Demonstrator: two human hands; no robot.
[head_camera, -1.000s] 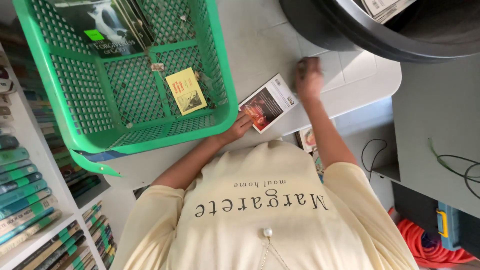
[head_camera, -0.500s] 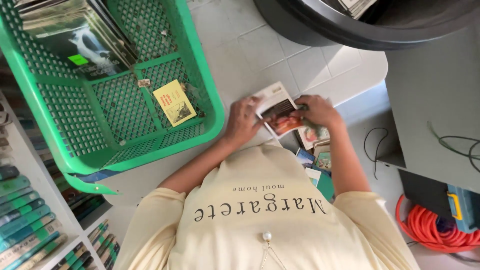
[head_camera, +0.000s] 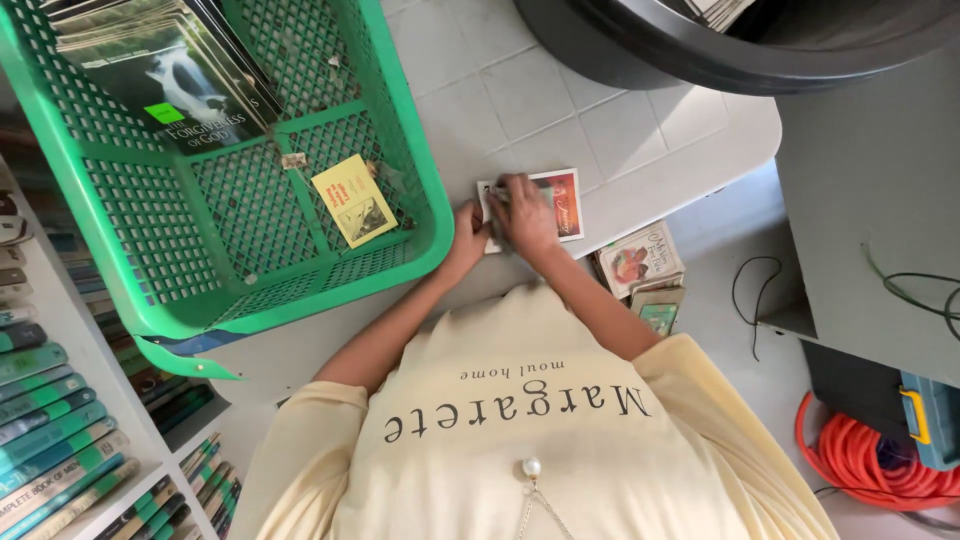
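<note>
Paperback book (head_camera: 562, 200), small, flat and rectangular with a glossy red-and-white cover, is laid on the white table (head_camera: 640, 130), just right of the green basket (head_camera: 150, 230) and close to the table's rounded near edge. The right hand (head_camera: 525, 212) is laid flat on the cover, fingers together and pressed down. The left hand (head_camera: 468, 232) is set at the book's left edge, between book and basket wall; whether its fingers pinch the cover cannot be told. Open tabletop is left beyond the book, up to the black tub (head_camera: 720, 50) overhanging the far side.

One basket is seen, of rigid plastic lattice, with one yellow card (head_camera: 354, 200) on its floor and a stack of dark books (head_camera: 170, 70) in its far corner. Two or three more paperbacks (head_camera: 640, 262) are piled below the table edge, right of the basket. A coiled orange cable (head_camera: 860, 460) lies on the floor far right of the basket. Shelved book spines (head_camera: 50, 420) are ranged in rows below the basket.
</note>
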